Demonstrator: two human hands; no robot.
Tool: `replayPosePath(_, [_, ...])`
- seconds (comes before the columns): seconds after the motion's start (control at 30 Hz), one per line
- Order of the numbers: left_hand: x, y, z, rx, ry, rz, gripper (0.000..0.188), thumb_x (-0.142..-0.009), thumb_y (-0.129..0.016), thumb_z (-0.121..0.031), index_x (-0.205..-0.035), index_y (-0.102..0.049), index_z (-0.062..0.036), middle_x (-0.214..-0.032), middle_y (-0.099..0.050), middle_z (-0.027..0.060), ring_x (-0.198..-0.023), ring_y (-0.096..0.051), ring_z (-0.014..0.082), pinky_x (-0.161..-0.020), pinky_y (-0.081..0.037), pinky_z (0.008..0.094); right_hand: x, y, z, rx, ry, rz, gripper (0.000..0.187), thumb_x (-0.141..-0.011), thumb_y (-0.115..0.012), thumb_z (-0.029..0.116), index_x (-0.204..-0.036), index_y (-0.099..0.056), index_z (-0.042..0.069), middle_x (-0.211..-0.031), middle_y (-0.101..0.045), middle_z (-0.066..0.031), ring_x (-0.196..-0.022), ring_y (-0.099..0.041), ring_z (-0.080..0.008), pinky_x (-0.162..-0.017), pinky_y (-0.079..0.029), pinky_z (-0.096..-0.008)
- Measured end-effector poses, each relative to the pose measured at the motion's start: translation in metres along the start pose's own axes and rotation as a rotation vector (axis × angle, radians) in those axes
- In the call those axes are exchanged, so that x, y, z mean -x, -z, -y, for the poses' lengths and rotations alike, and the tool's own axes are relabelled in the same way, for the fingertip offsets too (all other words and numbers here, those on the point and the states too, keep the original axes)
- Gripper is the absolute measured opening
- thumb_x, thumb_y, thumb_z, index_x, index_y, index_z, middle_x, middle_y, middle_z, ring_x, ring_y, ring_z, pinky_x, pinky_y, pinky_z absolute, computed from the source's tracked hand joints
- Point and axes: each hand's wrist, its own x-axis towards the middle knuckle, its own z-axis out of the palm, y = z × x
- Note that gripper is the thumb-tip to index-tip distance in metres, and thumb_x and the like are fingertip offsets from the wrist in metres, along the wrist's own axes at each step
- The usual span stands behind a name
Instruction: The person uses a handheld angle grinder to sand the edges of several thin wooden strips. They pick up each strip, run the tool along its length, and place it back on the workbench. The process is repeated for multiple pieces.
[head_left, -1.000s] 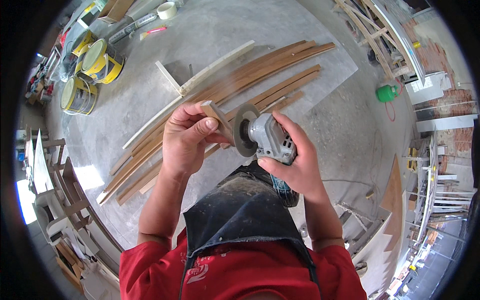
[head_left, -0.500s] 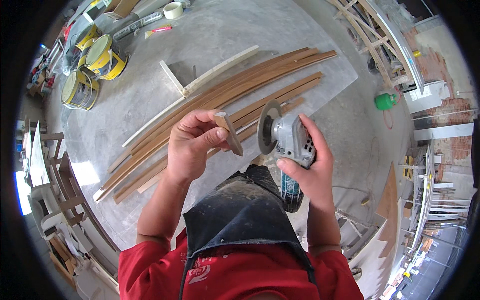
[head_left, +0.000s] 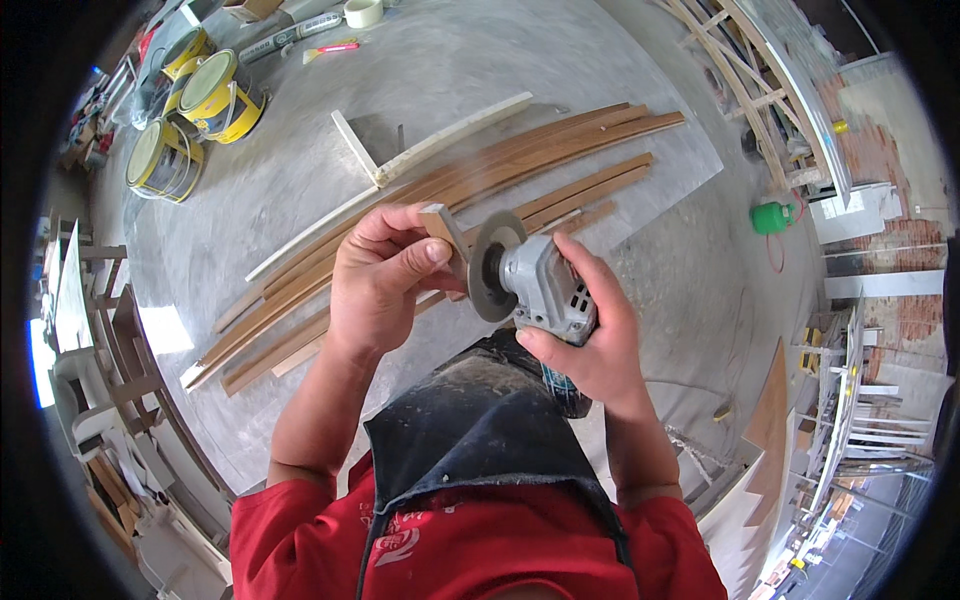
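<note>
1. The landmark is the angle grinder (head_left: 550, 290), a tool with a grey metal head, a dark teal lower body and a round, flat grey disc (head_left: 494, 266) on its left side.
2. The right hand (head_left: 597, 335) grips the angle grinder from its right side: the thumb lies along the near side of the head and the index finger curves over the far side; the other fingers are mostly hidden, so I cannot tell how they sit.
3. The left hand (head_left: 385, 278), left of the grinder, pinches a short brown wooden block (head_left: 444, 232) between thumb and bent fingers.
4. The block tilts just left of the grinder's disc, its lower end at the disc's edge; I cannot tell whether they touch.
5. Beyond the grinder, long narrow brown wooden strips (head_left: 530, 152) lie on the smooth grey floor (head_left: 655, 240), with thin whitish strips (head_left: 455, 138) along their far side.
6. Far to the grinder's left and beyond it stand yellow-and-black lidded buckets (head_left: 222, 105).
7. Well to the grinder's right and beyond it is a rounded green canister (head_left: 772, 217).
8. Below the grinder is the wearer's dusty black apron (head_left: 480, 440).
</note>
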Motion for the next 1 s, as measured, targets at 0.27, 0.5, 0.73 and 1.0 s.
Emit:
replayPosePath(0.27, [-0.005,0.012,-0.02,-0.122,-0.043,0.123,0.023,-0.097,-0.072,0.0,-0.12,-0.069,-0.0034,-0.11,-0.074,0.0095,-0.095,-0.072,0.0173,-0.083,-0.062,0.032,0.014,0.016,-0.023,-0.128,-0.294,-0.023,0.088,-0.073,-0.088,0.018,-0.151,-0.052,0.002,-0.132,-0.065,-0.0124,-0.12,-0.062,-0.0202,-0.106,-0.048,-0.0362])
replayPosePath(0.5, [0.009,0.006,-0.037,-0.742,0.052,0.126,0.022,-0.096,-0.069,0.003,-0.117,-0.07,0.001,-0.107,-0.072,0.0078,-0.093,-0.065,0.0125,-0.085,-0.054,0.0283,-0.004,0.033,0.005,-0.771,-0.546,0.028,0.097,-0.065,-0.086,0.019,-0.152,-0.049,-0.001,-0.128,-0.065,-0.016,-0.103,-0.073,-0.0274,-0.09,-0.06,-0.0386])
replayPosePath(0.73, [0.02,-0.005,-0.051,-1.003,0.068,0.03,0.021,-0.092,-0.075,0.002,-0.112,-0.074,0.0023,-0.104,-0.074,0.0043,-0.09,-0.067,0.009,-0.082,-0.056,0.0256,-0.014,0.008,0.007,-0.852,-0.605,0.172,0.098,-0.062,-0.082,0.015,-0.153,-0.049,-0.001,-0.13,-0.064,-0.0182,-0.096,-0.076,-0.0275,-0.083,-0.064,-0.0377])
replayPosePath(1.0, [0.032,-0.005,-0.052,-1.031,0.026,-0.055,0.021,-0.089,-0.076,0.0,-0.109,-0.075,0.0025,-0.097,-0.075,0.0055,-0.083,-0.066,0.0083,-0.075,-0.056,0.0261,-0.026,-0.01,0.012,-0.813,-0.616,0.252,0.098,-0.064,-0.083,0.019,-0.154,-0.049,0.0,-0.132,-0.064,-0.0173,-0.103,-0.073,-0.0264,-0.086,-0.063,-0.0378])
